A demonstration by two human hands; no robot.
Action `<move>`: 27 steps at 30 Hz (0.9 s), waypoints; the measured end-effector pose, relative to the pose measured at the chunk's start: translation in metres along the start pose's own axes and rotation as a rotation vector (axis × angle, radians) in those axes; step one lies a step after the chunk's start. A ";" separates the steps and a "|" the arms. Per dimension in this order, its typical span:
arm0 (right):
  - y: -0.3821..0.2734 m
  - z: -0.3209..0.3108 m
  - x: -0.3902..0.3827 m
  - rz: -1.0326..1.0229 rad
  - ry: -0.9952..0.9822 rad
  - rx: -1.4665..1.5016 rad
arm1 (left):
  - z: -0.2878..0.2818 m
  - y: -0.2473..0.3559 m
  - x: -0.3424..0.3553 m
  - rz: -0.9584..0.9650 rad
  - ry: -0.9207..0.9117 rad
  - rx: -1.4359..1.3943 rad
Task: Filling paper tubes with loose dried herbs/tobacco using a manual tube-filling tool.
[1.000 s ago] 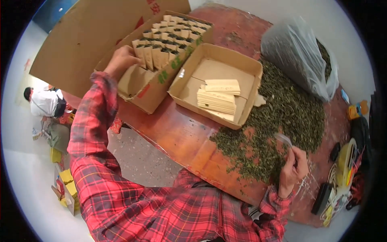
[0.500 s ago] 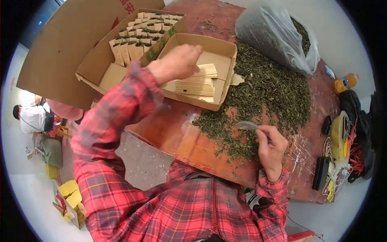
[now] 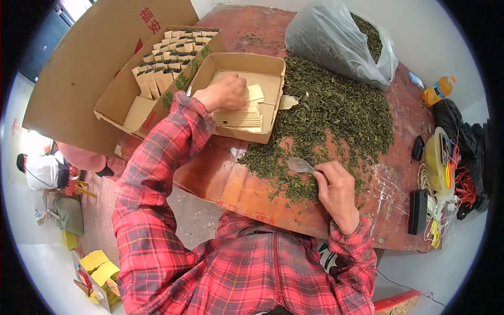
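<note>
View: head camera, one view
Left hand: upper middle of the frame, lowered into the shallow box; fingers curled down at the flat packets; fingertips hidden, so it cannot be told whether they are apart or pinched on paper
Right hand: right of centre, low; thumb and fingers clamped on the handle end of the spoon
Spoon position: centre of the frame, bowl toward the left, above or against the near edge of the leaves; exact contact cannot be told
Spoon handling: looks clear, smooth and light; presumably thin plastic, slightly springy and possibly slippery; grip the handle between thumb and forefinger, bowl level
Packet position: overlapping stack in the lower part of the shallow box, upper middle of the frame
Packet handling: likely light, thin and easily creased; neighbouring sheets may slide together; lift one by its edge with a light pinch
Filled packets: upper left, upright in rows in the long box, dark leaf at the mouths; likely soft and prone to spilling if tilted; hold by the sides below the open top
Leaf handling: loose, dry-looking and probably brittle; scoop rather than squeeze
Bag: upper right, translucent, leaves at its mouth; likely limp, so support it from below
</note>
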State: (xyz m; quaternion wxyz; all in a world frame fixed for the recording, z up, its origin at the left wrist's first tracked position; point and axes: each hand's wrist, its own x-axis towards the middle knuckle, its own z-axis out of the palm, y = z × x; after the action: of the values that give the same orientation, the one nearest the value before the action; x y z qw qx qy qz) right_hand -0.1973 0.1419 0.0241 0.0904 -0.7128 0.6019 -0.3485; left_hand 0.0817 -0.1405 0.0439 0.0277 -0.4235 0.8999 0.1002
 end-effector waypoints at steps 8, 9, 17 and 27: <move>-0.006 -0.004 -0.001 -0.073 0.024 -0.090 | 0.008 -0.007 -0.007 -0.079 0.133 -0.078; -0.007 -0.005 -0.001 -0.071 0.026 -0.093 | 0.007 -0.006 -0.009 -0.075 0.134 -0.078; -0.014 -0.009 -0.002 -0.072 0.044 -0.116 | -0.010 0.008 -0.031 -0.062 0.282 -0.225; -0.026 -0.029 0.014 -0.138 0.158 0.026 | -0.035 0.068 -0.082 0.303 0.321 -0.678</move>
State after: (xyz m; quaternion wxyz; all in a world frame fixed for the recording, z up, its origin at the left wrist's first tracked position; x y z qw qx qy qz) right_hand -0.1932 0.1445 0.0652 0.0278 -0.7216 0.5523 -0.4165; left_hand 0.0835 -0.0437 0.1003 -0.2696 -0.2813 0.8609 0.3270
